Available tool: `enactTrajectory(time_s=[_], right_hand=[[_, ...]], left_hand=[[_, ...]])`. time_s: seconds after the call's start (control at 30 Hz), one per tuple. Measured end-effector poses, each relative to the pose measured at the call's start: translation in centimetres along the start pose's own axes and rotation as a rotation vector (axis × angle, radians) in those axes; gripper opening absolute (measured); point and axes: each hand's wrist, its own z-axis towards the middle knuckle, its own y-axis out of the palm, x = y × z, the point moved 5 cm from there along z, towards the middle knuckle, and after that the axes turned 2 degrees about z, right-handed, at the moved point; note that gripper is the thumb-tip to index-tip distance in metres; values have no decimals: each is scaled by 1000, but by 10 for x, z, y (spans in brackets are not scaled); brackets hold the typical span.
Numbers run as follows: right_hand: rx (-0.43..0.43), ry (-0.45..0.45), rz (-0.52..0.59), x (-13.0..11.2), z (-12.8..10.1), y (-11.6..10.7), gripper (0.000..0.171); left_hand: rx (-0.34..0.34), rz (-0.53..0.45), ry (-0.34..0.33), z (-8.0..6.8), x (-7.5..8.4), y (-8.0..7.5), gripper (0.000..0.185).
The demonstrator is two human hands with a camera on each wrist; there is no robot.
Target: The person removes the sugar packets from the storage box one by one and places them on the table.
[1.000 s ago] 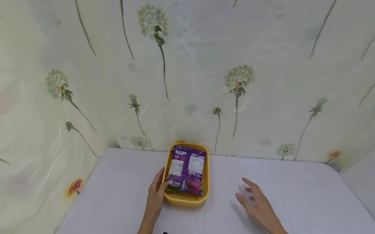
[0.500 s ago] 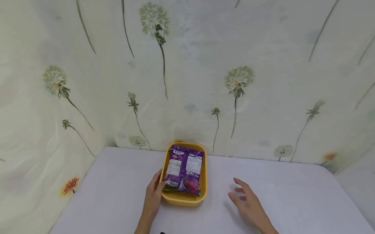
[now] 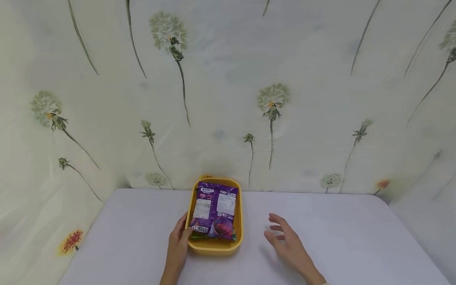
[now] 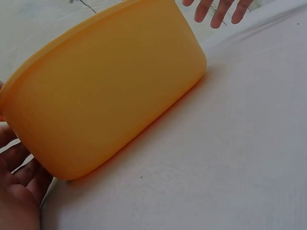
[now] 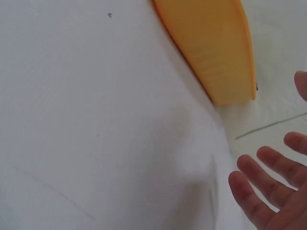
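Left hand [image 3: 177, 243] grips yellow tub [image 3: 214, 250] between hands; right hand [image 3: 289, 246] loose, touching nothing. One-sided lift could spill purple packet [image 3: 214, 210].

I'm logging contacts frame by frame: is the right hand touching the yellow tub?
Apart. The head view shows a strip of white tabletop between the right hand and the yellow tub.

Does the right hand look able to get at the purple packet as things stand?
Probably yes: the right hand is free beside the tub, no obstacle shows between them, and the purple packet lies uppermost in the uncovered tub. Only its rim needs clearing.
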Motion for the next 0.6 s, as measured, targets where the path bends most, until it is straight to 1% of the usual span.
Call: enactTrajectory(time_s=[0.13, 0.2, 0.27, 0.37, 0.5, 0.6], right_hand=[[-18, -30, 53, -8, 2, 8, 56], [-20, -52, 68, -12, 2, 8, 55], [-12, -69, 80, -15, 2, 7, 53], [-10, -68, 108, -20, 2, 7, 52], [-44, -61, 136, -28, 3, 10, 53], [-50, -63, 142, -31, 3, 12, 52]], left_hand=[[15, -1, -27, -5, -2, -4, 48], [17, -6, -33, -5, -3, -3, 47], [7, -9, -24, -4, -3, -1, 48], [-7, -5, -26, -3, -3, 2, 48], [-3, 0, -43, -3, -3, 2, 48], [-8, -5, -41, -2, -3, 3, 48]])
